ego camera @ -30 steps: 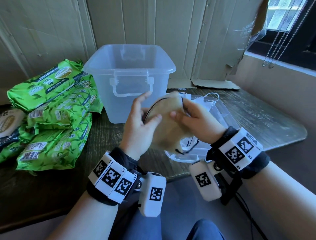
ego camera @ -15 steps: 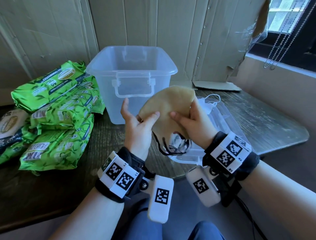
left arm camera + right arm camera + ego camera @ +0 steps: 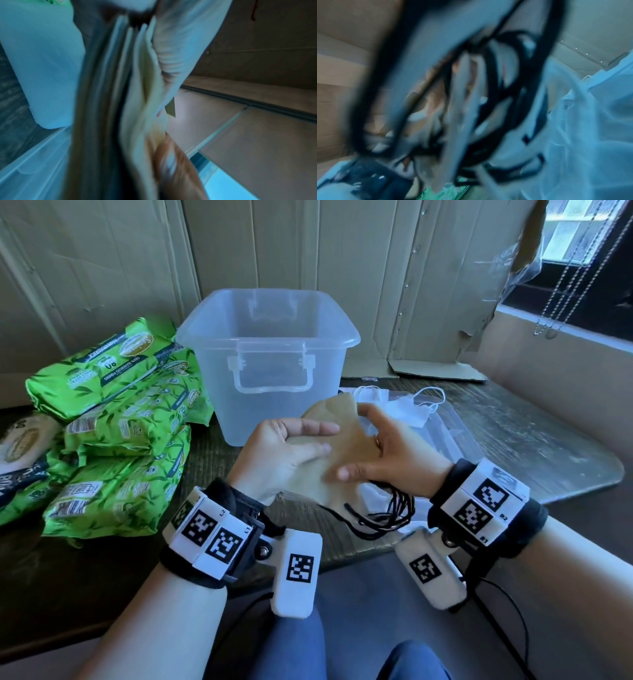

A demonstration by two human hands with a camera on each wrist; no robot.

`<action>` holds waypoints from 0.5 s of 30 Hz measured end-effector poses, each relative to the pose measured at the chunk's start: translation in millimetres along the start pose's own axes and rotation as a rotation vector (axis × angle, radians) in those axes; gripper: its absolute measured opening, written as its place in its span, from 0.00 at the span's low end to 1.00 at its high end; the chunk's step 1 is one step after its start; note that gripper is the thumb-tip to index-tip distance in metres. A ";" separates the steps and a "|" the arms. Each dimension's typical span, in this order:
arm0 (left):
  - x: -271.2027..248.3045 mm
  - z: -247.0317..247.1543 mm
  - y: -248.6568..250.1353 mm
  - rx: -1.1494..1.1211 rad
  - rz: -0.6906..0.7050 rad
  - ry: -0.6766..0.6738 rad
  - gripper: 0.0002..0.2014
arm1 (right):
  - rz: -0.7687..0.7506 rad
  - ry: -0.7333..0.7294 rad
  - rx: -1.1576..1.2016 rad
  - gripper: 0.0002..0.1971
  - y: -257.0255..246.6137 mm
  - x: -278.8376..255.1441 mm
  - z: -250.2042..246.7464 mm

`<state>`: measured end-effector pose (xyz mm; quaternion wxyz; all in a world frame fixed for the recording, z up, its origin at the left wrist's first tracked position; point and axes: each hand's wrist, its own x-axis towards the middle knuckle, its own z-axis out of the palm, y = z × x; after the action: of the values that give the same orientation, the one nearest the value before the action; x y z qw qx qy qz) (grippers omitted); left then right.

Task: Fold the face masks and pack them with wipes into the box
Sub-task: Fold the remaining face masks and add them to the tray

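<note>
change: the tan cloth face mask [image 3: 337, 453] is now lower and pressed flatter than a moment ago — folding seems nearly done | hands: left hand [image 3: 286, 455] and right hand [image 3: 390, 455] both pinch it | place: before the empty clear plastic box [image 3: 270, 364] | axis: long axis slanted, black ear loops [image 3: 380, 513] hanging towards the person

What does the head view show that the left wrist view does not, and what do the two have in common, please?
Only the head view shows the green wipe packs, the white masks on the table, the black ear loops, and how the left hand and right hand both grip the tan masks. Only the left wrist view shows the tan stack edge-on, as several blurred layers. Both show the tan masks and the clear plastic box, blurred in the wrist view.
</note>
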<state>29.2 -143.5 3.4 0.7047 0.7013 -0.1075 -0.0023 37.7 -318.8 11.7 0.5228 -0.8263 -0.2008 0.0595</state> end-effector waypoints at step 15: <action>7.4 -16.0 -15.8 0.085 0.067 0.134 0.20 | 0.148 0.028 -0.045 0.18 4.4 19.5 -52.7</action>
<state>41.3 -129.1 -11.0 0.6797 0.7251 -0.0834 0.0729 73.0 -357.0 33.5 0.5010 -0.8513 -0.1329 0.0820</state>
